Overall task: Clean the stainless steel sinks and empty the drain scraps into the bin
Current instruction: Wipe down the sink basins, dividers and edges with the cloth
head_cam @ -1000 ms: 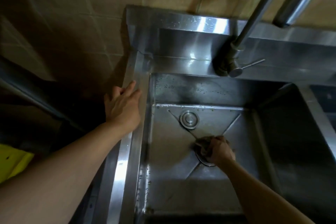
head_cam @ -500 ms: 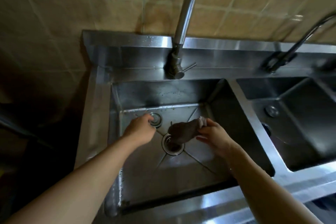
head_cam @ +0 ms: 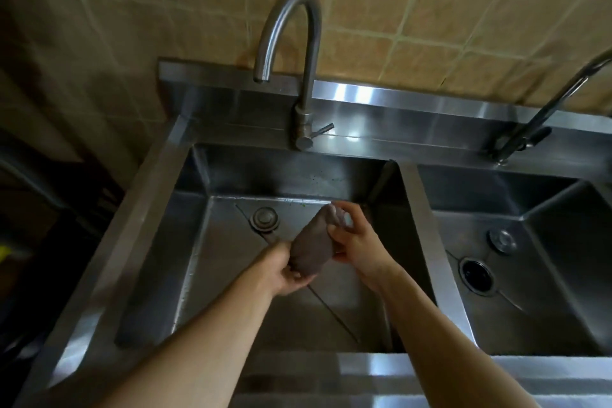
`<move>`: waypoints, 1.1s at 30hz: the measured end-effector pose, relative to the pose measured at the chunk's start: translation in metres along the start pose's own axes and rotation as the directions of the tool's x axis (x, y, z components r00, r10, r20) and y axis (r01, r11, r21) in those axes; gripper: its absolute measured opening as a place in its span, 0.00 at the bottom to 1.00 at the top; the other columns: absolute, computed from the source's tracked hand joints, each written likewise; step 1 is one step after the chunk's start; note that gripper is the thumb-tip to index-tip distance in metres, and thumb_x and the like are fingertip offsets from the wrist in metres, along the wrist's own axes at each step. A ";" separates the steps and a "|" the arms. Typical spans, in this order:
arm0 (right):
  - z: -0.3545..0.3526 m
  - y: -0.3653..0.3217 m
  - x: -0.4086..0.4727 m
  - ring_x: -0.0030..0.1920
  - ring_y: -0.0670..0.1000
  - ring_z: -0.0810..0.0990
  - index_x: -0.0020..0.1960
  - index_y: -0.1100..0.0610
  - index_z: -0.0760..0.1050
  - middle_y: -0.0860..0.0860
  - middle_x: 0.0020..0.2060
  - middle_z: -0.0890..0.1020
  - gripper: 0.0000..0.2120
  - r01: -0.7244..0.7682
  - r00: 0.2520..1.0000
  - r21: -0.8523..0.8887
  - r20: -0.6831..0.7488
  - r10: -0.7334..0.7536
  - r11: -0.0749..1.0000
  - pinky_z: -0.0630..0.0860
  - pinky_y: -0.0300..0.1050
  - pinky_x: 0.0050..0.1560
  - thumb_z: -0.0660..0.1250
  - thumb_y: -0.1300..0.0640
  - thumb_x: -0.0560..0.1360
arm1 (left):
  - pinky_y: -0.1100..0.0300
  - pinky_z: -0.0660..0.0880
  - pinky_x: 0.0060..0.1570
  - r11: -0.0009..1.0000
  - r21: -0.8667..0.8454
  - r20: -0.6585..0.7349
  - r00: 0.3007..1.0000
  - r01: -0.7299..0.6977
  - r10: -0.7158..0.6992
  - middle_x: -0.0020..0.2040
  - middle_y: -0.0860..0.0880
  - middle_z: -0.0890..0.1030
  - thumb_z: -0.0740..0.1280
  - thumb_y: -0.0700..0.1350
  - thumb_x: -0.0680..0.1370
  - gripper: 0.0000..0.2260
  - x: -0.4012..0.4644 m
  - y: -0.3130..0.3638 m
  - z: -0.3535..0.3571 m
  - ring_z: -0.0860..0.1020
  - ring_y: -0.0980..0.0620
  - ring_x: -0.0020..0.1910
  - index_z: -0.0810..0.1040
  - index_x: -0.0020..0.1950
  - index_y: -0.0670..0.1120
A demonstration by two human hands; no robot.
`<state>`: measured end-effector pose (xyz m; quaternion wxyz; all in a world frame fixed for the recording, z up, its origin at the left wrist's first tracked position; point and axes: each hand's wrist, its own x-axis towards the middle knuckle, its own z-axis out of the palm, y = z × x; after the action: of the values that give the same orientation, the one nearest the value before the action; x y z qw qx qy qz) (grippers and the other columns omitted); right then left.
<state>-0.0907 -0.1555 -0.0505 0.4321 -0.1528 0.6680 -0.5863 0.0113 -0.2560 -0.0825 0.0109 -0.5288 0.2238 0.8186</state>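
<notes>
Off the left edge of the steel unit the room drops into shadow; only a scrap of something yellow (head_cam: 3,252) shows there, too cut off to name. The left sink (head_cam: 185,242) is dim inside, its back wall speckled with small marks that could be droplets or scraps, hard to tell. Near its back left corner sits a round raised plug (head_cam: 265,218). Its main drain cannot be seen, as the hands and what they hold cover the middle of the basin floor.

Over that middle, the left hand (head_cam: 284,270) curls round the lower end of a dark brownish cloth (head_cam: 311,248), fingers tucked under it. The right hand (head_cam: 356,242) pinches the upper end, thumb and fingertips bent onto it; that tip is smeared by motion. The cloth hangs clear of the basin floor.

Behind, on the back ledge, the gooseneck faucet (head_cam: 306,76) stands with its small lever pointing right.

The right sink (head_cam: 563,275) shows an open dark drain (head_cam: 477,275) and a shiny plug (head_cam: 502,239) just behind it. A second faucet (head_cam: 543,116) leans out past the frame's right edge, its spout cut off.
</notes>
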 end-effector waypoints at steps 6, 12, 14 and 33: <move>-0.014 0.017 0.022 0.44 0.51 0.79 0.55 0.60 0.74 0.55 0.43 0.80 0.06 0.056 0.996 -0.217 -0.062 -0.071 0.974 0.77 0.40 0.41 0.62 0.61 0.79 | 0.56 0.72 0.38 0.955 0.179 0.028 0.972 -0.236 0.235 0.30 0.47 0.82 0.56 0.37 0.81 0.12 -0.014 -0.019 0.021 0.77 0.48 0.37 0.77 0.43 0.42; -0.004 0.028 0.040 0.47 0.55 0.79 0.52 0.61 0.74 0.59 0.45 0.80 0.11 -0.219 0.965 0.364 0.216 0.147 0.905 0.75 0.54 0.58 0.59 0.54 0.80 | 0.64 0.69 0.31 0.944 0.220 0.030 0.969 -0.246 0.245 0.32 0.50 0.81 0.56 0.40 0.83 0.13 -0.003 -0.008 0.026 0.76 0.53 0.33 0.77 0.43 0.46; -0.002 0.029 0.044 0.42 0.53 0.80 0.45 0.60 0.72 0.58 0.40 0.79 0.07 -0.207 0.969 0.368 0.203 0.139 0.906 0.79 0.50 0.47 0.64 0.56 0.77 | 0.65 0.70 0.28 0.954 0.210 0.032 0.976 -0.216 0.214 0.34 0.50 0.81 0.56 0.39 0.82 0.13 0.003 -0.004 0.026 0.77 0.54 0.32 0.77 0.43 0.46; 0.037 0.084 0.098 0.35 0.48 0.77 0.36 0.56 0.72 0.50 0.31 0.77 0.16 -0.049 0.928 -0.395 -0.358 -0.104 0.918 0.73 0.40 0.36 0.62 0.48 0.79 | 0.58 0.72 0.35 0.827 0.528 -0.146 0.938 -0.194 0.313 0.41 0.43 0.79 0.59 0.46 0.81 0.09 0.094 0.015 -0.001 0.77 0.45 0.40 0.75 0.43 0.47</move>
<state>-0.0942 -0.2270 -0.1641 0.2490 -0.1328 0.8401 -0.4632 -0.0333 -0.2904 -0.1589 0.0140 -0.5622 0.4988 0.6595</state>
